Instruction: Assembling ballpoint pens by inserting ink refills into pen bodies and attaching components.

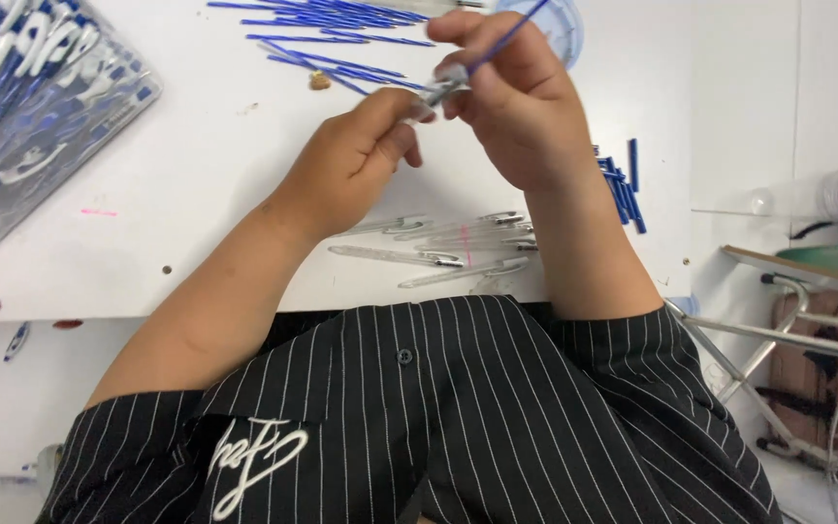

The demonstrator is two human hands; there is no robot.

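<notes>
Left hand [356,160] fingers pinched shut on a clear plastic pen barrel [441,89] above the white table [196,175]; right hand [516,97] fingers closed on a thin blue ink refill [508,35], its tip at the barrel's end; clear empty pen barrels [438,247] lie near the table's edge, between the forearms; loose blue refills [337,39] farther back; short blue caps [623,184] just right of the right wrist.

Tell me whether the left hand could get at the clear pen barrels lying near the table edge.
Probably yes: the clear pen barrels lie uncovered just beneath the left hand, though it is now holding a pen part.
</notes>
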